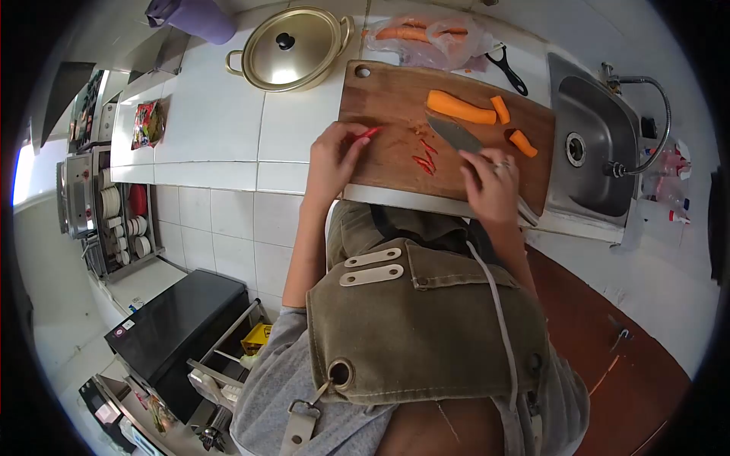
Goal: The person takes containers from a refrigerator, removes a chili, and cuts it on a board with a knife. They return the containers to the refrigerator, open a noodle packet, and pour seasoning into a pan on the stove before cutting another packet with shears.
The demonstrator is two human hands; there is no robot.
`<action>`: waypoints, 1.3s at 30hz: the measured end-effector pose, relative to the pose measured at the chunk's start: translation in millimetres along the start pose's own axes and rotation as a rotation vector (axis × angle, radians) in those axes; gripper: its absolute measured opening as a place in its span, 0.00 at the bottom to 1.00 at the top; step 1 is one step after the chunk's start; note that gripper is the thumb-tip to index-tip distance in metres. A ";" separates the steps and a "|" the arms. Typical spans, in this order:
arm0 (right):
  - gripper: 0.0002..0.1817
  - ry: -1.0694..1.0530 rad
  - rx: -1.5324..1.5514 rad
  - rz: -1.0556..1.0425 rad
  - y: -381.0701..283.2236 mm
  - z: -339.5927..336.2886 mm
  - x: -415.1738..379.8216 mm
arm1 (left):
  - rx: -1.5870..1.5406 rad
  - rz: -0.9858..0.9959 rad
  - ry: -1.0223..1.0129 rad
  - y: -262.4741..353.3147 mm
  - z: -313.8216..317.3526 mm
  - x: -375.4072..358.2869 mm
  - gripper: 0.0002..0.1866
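Note:
Between the fingertips of my left hand [337, 158] is a red chili pepper [369, 133], held over the left part of the wooden cutting board [395, 87]. My right hand [493, 185] grips a kitchen knife [454, 135], its blade pointing away and to the left above the board; the handle is mostly hidden by my fingers. Several cut red chili pieces [426, 161] lie between my hands. Behind the knife rests a peeled carrot [461, 108], with two short carrot pieces [522, 143] to its right.
A gold lidded pot [293, 47] stands beyond the board at left. Carrots in a clear plastic bag [426, 39] and a black peeler [509, 71] lie behind it. A steel sink [597, 137] with a faucet is at right. A colorful packet [147, 125] lies far left.

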State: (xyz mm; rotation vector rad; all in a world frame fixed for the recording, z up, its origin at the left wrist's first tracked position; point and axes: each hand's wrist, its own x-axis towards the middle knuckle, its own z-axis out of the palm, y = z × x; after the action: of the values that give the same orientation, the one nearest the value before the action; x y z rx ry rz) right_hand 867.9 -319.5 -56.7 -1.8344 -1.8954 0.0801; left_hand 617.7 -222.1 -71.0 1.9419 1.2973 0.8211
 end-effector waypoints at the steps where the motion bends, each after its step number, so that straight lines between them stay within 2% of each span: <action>1: 0.12 -0.002 0.023 -0.056 -4.9 6.4 8.5 | -0.196 -0.126 0.072 0.0 -1.2 -0.9 0.07; 2: 0.12 0.000 0.023 -0.066 -9.8 11.3 15.9 | -0.196 -0.125 0.082 -2.1 -1.8 -2.0 0.07; 5: 0.07 -0.079 0.045 -0.123 -19.1 21.8 33.0 | -0.536 -0.241 0.143 -11.0 -2.4 -7.6 0.10; 6: 0.07 -0.076 0.048 -0.144 -18.8 25.3 35.6 | -0.534 -0.237 0.165 -7.0 -3.9 -9.7 0.10; 8: 0.07 -0.120 0.039 -0.152 -15.7 32.2 37.5 | -0.796 -0.445 0.157 1.9 -5.0 -15.6 0.10; 9: 0.06 -0.134 0.023 -0.154 -15.0 34.8 38.6 | -0.903 -0.486 0.120 -2.3 -3.9 -19.7 0.12; 10: 0.06 -0.137 0.025 -0.177 -16.0 36.4 39.8 | -0.907 -0.483 0.144 -4.7 -2.1 -22.5 0.12; 12: 0.06 -0.109 -0.030 -0.157 -17.8 37.6 40.1 | -1.356 -0.571 0.238 -8.0 3.8 -28.9 0.12; 16: 0.06 -0.050 0.021 -0.176 -22.0 35.6 39.2 | -1.561 -0.609 0.289 2.5 6.7 -42.7 0.12; 18: 0.06 -0.115 0.379 -0.100 -28.8 31.9 40.7 | -1.587 -0.601 0.321 10.6 8.7 -52.8 0.14; 19: 0.06 -0.146 0.381 -0.155 -36.6 27.5 41.2 | -1.673 -0.582 0.295 16.3 11.5 -58.5 0.15; 20: 0.06 -0.214 0.502 -0.114 -48.5 22.4 39.7 | -1.757 -0.553 0.275 22.7 13.1 -65.0 0.16; 21: 0.06 -0.290 0.622 -0.081 -61.1 18.7 40.4 | -1.785 -0.534 0.301 25.9 17.5 -72.1 0.17; 25: 0.05 -0.381 0.673 -0.340 -113.3 27.6 30.4 | -1.931 -0.467 0.431 44.8 25.7 -107.9 0.15; 27: 0.05 -0.317 0.613 -0.473 -137.3 39.9 17.9 | -1.947 -0.401 0.517 46.3 17.8 -124.7 0.15; 30: 0.05 -0.335 0.493 -0.522 -173.6 44.7 5.1 | -1.911 -0.303 0.633 37.2 3.0 -146.1 0.14; 36: 0.06 -0.452 0.490 -0.754 -264.3 89.4 -20.2 | -1.842 -0.181 0.901 -7.7 -50.2 -209.5 0.11; 39: 0.07 -0.548 0.649 -0.927 -336.0 126.5 -37.7 | -1.811 -0.243 1.147 -49.4 -102.8 -267.0 0.06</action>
State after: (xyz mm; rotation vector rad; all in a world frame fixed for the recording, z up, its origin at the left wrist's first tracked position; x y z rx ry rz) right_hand 508.1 -349.0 -52.6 -0.4380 -2.4890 0.8203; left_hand 426.9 -440.3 -87.2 -0.2119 0.5534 2.0045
